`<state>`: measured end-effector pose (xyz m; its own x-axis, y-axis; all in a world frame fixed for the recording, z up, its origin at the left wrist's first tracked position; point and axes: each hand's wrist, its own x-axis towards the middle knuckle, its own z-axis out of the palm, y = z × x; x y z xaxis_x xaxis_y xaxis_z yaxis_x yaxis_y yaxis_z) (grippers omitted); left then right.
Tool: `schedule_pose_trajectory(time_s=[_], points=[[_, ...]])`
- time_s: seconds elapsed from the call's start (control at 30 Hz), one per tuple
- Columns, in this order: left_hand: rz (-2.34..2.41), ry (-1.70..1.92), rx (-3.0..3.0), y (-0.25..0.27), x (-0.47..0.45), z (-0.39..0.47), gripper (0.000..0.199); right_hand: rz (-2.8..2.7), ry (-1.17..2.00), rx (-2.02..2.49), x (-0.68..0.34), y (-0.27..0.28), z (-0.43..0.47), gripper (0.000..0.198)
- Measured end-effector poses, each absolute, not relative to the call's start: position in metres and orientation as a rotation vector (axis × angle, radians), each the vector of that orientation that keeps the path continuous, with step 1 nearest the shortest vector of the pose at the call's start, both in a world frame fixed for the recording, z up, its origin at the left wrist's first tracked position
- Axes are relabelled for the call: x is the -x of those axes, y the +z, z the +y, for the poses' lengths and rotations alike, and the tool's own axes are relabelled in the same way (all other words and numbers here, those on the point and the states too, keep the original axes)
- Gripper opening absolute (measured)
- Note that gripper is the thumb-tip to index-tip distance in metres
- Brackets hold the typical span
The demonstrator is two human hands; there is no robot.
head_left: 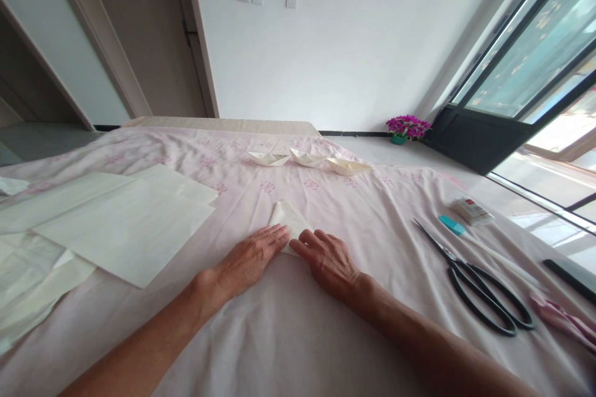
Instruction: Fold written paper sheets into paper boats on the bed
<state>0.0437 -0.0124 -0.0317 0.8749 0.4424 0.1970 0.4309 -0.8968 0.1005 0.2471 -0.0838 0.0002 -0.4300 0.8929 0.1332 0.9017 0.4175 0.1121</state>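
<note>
A small folded piece of white paper (pixel 289 216) lies on the cloth in front of me, its pointed end facing away. My left hand (pixel 254 257) rests flat across its left side with the fingers stretched out. On the right, my right hand (pixel 329 260) has bent fingers closed at the paper's near right edge. The hands hide the lower part of the fold. Beyond them, three folded paper boats (pixel 307 159) stand in a row.
Loose white paper sheets (pixel 135 223) overlap at the left. To the right lie black-handled scissors (pixel 482 288), a turquoise-ended tool (pixel 451 225), a small packet (pixel 471 211) and a black strip (pixel 570 279). A pink flowered cloth (pixel 242 335) covers the surface. Purple flowers (pixel 408 126) stand beyond.
</note>
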Motion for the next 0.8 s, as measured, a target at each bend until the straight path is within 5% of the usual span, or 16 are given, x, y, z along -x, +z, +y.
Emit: schedule_pose_trajectory(time_s=[0.27, 0.8], points=[[0.692, 0.365, -2.954, -0.034, -0.044, -0.012, 0.059, -2.725, -0.382, 1.549, -0.247, 0.004, -0.101, 0.029], [0.779, 0.464, -2.870, -0.033, -0.048, -0.021, 0.069, -2.168, 0.179, 1.894, -0.293, 0.028, -0.096, 0.044]])
